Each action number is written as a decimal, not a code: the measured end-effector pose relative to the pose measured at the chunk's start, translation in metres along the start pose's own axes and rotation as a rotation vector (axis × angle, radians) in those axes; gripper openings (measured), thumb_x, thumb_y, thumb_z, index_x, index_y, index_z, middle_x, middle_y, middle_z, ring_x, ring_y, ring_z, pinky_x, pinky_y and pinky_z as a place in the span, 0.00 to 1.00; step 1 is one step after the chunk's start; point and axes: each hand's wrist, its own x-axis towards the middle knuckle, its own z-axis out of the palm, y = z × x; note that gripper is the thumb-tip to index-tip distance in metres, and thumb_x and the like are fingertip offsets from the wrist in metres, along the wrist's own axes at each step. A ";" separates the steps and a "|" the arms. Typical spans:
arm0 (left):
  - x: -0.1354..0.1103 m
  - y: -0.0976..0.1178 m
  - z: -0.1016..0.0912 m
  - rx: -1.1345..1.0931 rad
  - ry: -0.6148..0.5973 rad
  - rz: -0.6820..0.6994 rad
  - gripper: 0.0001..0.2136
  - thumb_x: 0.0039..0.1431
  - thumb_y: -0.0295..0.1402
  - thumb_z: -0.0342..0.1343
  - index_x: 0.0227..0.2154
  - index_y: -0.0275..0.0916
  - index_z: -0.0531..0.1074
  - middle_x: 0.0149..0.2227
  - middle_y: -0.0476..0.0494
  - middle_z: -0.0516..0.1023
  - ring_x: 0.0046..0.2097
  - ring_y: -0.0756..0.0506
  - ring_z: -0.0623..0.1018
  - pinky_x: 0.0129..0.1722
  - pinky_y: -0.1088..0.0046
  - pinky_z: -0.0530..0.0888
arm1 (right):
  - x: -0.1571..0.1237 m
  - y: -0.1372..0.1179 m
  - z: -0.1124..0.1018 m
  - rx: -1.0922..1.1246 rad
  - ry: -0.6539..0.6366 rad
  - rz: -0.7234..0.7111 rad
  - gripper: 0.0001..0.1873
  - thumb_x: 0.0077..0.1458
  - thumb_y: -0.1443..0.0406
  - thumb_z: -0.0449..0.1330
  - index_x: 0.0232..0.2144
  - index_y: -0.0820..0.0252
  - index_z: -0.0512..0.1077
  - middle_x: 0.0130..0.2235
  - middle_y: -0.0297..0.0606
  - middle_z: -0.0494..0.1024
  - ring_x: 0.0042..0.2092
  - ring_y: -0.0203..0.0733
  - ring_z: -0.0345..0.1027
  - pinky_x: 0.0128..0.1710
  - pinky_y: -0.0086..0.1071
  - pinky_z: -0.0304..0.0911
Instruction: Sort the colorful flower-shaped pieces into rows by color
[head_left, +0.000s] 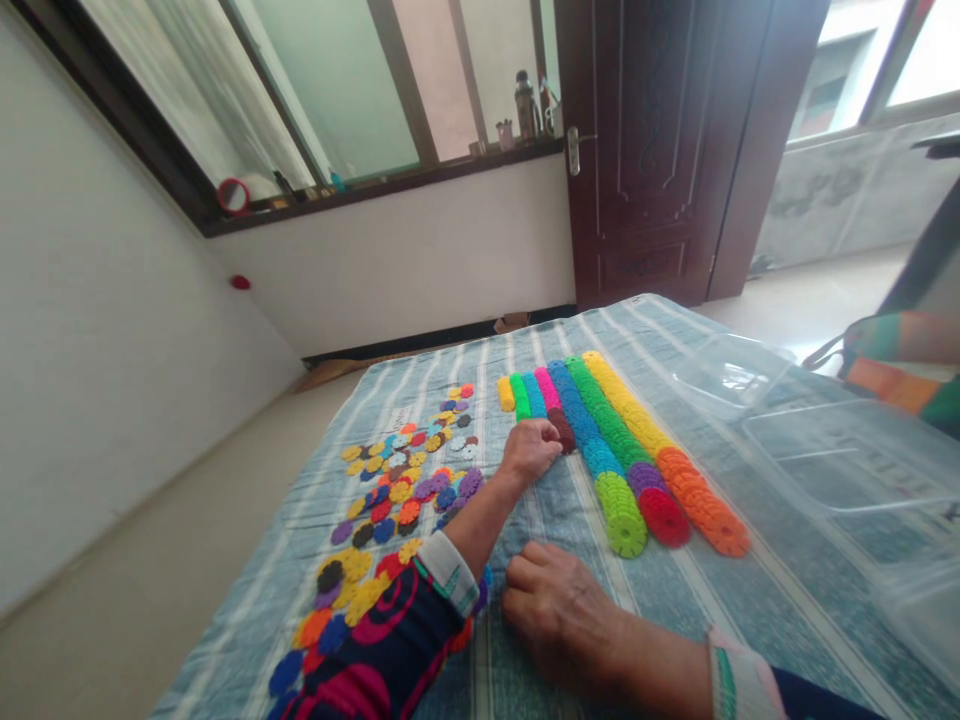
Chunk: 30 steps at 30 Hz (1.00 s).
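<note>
My left hand (531, 450) reaches forward with its fingers pinched together at the near end of a short row, right beside the brown notched plastic discs (561, 432). Whether a disc is between the fingertips is hidden. Closer to me, my right hand (559, 615) rests curled on the striped cloth, its fingertips tucked out of sight. Overlapping discs form long rows by colour: a blue row ending in lime green discs (622, 520), a green row ending in red discs (664, 515), and a yellow row ending in orange discs (709, 510). Mixed loose discs (401, 490) lie scattered to the left.
Clear plastic containers (817, 455) stand along the right side of the cloth-covered surface (525, 515). Beyond its far edge are a dark wooden door (660, 150) and a window ledge (390, 185) with small items. Someone's colourful clothing or bag (900, 360) shows at far right.
</note>
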 end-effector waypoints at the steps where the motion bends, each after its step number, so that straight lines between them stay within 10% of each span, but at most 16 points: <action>1: 0.000 0.000 0.000 0.010 0.006 0.000 0.04 0.45 0.25 0.58 0.25 0.37 0.78 0.26 0.50 0.78 0.31 0.49 0.74 0.33 0.76 0.68 | 0.000 0.000 0.000 0.000 -0.003 0.000 0.09 0.47 0.71 0.61 0.21 0.59 0.65 0.26 0.34 0.69 0.29 0.38 0.55 0.27 0.34 0.51; 21: -0.018 0.010 0.006 0.185 0.036 -0.019 0.03 0.49 0.30 0.60 0.28 0.39 0.76 0.31 0.46 0.79 0.34 0.46 0.76 0.35 0.73 0.68 | -0.006 -0.002 0.006 0.022 -0.013 0.027 0.08 0.50 0.72 0.59 0.23 0.59 0.65 0.26 0.34 0.69 0.30 0.39 0.55 0.28 0.35 0.49; 30: -0.001 -0.040 -0.071 0.455 0.107 -0.198 0.07 0.50 0.26 0.54 0.29 0.38 0.77 0.33 0.42 0.80 0.41 0.43 0.78 0.40 0.71 0.69 | -0.003 -0.004 -0.002 0.023 0.013 0.013 0.10 0.49 0.74 0.57 0.22 0.59 0.64 0.26 0.35 0.67 0.29 0.39 0.54 0.28 0.34 0.48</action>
